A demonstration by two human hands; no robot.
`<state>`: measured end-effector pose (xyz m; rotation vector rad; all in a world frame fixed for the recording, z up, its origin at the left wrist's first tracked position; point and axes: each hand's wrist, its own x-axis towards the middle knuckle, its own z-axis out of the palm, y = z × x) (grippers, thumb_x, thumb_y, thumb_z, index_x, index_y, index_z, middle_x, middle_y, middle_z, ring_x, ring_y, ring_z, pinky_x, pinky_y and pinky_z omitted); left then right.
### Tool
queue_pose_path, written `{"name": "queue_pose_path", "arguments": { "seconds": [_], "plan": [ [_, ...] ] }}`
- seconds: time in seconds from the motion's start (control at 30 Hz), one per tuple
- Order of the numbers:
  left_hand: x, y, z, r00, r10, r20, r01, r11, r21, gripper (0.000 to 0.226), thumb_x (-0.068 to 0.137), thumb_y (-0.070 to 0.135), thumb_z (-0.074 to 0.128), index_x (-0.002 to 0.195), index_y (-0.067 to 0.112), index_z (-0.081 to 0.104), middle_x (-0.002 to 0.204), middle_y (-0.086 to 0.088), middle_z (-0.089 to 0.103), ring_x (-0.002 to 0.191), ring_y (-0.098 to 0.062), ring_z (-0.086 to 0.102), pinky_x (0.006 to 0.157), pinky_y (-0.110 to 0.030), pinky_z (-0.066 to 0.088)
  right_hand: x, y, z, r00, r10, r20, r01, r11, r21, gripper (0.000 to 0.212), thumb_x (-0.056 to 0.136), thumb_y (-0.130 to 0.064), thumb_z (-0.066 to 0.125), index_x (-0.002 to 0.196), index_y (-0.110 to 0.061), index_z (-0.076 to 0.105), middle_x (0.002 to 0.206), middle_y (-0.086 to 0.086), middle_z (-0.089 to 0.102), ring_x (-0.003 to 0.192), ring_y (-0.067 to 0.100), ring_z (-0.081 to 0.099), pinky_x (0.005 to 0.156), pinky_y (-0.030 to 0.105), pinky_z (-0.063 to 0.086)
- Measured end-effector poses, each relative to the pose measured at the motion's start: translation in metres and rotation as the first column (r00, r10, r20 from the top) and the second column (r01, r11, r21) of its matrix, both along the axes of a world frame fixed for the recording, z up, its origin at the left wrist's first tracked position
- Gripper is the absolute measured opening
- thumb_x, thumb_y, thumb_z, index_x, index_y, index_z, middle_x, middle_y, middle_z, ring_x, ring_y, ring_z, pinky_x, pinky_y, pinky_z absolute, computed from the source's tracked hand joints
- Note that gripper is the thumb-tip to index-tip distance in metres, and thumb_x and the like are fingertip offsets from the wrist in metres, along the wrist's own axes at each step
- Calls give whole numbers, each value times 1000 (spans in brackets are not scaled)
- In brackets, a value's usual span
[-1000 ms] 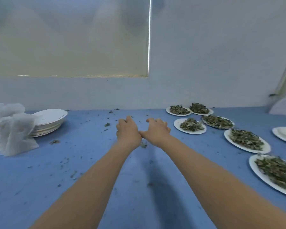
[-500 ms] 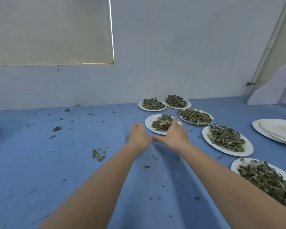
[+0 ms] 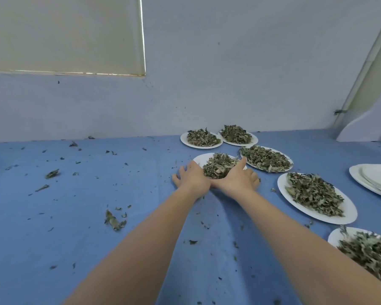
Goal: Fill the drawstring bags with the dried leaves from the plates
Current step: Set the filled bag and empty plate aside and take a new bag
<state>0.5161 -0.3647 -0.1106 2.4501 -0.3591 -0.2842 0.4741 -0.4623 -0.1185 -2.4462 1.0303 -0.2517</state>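
A white paper plate (image 3: 198, 159) heaped with dried leaves (image 3: 219, 165) lies on the blue table. Both my hands are at its near edge, wrists touching. My left hand (image 3: 191, 177) lies spread on the table against the plate's left side. My right hand (image 3: 238, 179) is on its right side, thumb stretched along the leaf pile and fingers curled by the rim. Neither hand visibly grips anything. More plates of leaves lie further back (image 3: 201, 139) (image 3: 238, 135), to the right (image 3: 266, 158) (image 3: 316, 195), and at the near right (image 3: 371, 254). No drawstring bag is in view.
A stack of empty white plates (image 3: 375, 180) sits at the right edge. Loose leaf bits (image 3: 114, 220) are scattered over the blue table (image 3: 75, 227). A wall (image 3: 207, 95) runs along the back and a white board (image 3: 365, 125) leans at the far right.
The view has swung right, so the bags and the left plate stack have left the frame. Both hands have moved forward and right and now flank the nearest middle plate.
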Motion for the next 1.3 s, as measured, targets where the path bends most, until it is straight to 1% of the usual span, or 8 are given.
{"name": "queue_pose_path", "arguments": {
  "seconds": [0.1, 0.23, 0.5, 0.8, 0.9, 1.03, 1.17, 1.3],
  "plan": [
    [-4, 6, 4, 1000, 7, -24, -9, 996, -88, 51, 88, 5, 39, 137, 11, 28, 144, -12, 31, 136, -29, 23, 111, -41, 24, -8, 4, -1, 999, 2, 48, -1, 1000, -20, 146, 44, -78, 71, 148, -11, -7, 143, 21, 32, 135, 34, 24, 112, 41, 16],
    [-22, 23, 17, 999, 22, -47, -32, 974, -226, 46, 87, 0, 38, 132, 7, 32, 132, -15, 44, 119, -30, 43, 89, -32, 42, -23, 21, 5, 998, 15, 69, -14, 1000, -19, 142, 48, -77, 69, 148, -11, -6, 144, 22, 30, 137, 34, 21, 112, 41, 14],
    [-89, 93, 37, 988, 132, -74, -148, 943, -296, 45, 89, 0, 44, 132, 5, 32, 128, -14, 46, 107, -28, 46, 82, -34, 42, -80, 89, 29, 989, 131, 74, -127, 990, -60, 141, 47, -82, 65, 148, -11, -4, 143, 19, 30, 134, 34, 24, 109, 41, 18],
    [-184, 233, 31, 955, 297, -13, -285, 902, -325, 29, 85, 0, 45, 113, 5, 40, 109, -15, 51, 84, -28, 47, 51, -29, 32, -157, 217, 25, 940, 330, 86, -325, 943, -63, 142, 46, -85, 62, 148, -13, -5, 142, 17, 31, 133, 33, 24, 110, 41, 18],
    [-207, 289, 23, 929, 369, 25, -344, 888, -306, 25, 83, 0, 46, 107, 6, 41, 110, -16, 53, 105, -33, 49, 64, -36, 41, -172, 270, 17, 909, 407, 91, -403, 913, -59, 143, 45, -86, 61, 148, -13, -6, 138, 17, 32, 130, 32, 25, 109, 41, 18],
    [-223, 349, 4, 893, 447, 55, -430, 883, -186, 22, 82, -1, 40, 100, 12, 39, 112, -17, 53, 102, -32, 49, 56, -30, 29, -182, 328, 4, 869, 494, 10, -492, 868, -68, 143, 45, -88, 57, 148, -12, -7, 138, 19, 31, 129, 34, 24, 108, 41, 18],
    [-231, 371, -7, 905, 416, 88, -405, 906, -123, 38, 85, 6, 47, 121, 13, 41, 123, -9, 53, 110, -28, 49, 75, -30, 35, -189, 353, -6, 862, 500, -78, -505, 861, -62, 143, 47, -88, 58, 148, -12, -8, 140, 23, 28, 131, 36, 23, 110, 42, 16],
    [-238, 362, -1, 916, 377, 139, -375, 926, -41, 32, 84, 4, 51, 114, 8, 41, 125, -10, 46, 108, -27, 48, 72, -28, 34, -199, 346, -2, 846, 519, -125, -528, 848, -53, 141, 52, -85, 59, 147, -12, -14, 147, 28, 17, 138, 39, 14, 114, 45, 11]
  ]
}}
